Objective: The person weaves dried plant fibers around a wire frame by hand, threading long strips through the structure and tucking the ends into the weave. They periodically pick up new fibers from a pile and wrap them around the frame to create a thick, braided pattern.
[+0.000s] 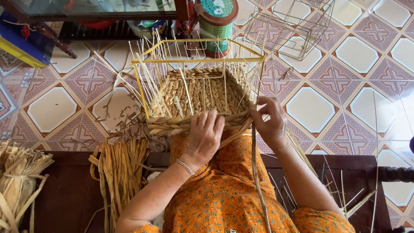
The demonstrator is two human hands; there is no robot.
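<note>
A half-woven straw basket [202,92] on a yellow wire frame [198,60] rests on my lap, with thin pale stakes sticking up all round. My left hand [206,133] presses on the near woven rim, fingers curled over the thick braid. At the basket's near right corner my right hand [271,123] pinches a long dried fibre strand [257,181] that hangs down across my orange dress.
A bundle of dried fibre [120,168] lies to my left, and another bundle [17,181] at the far left. A bare wire frame [293,26] and a green-wrapped spool [215,26] stand on the tiled floor beyond. Dark wooden furniture [388,172] sits at right.
</note>
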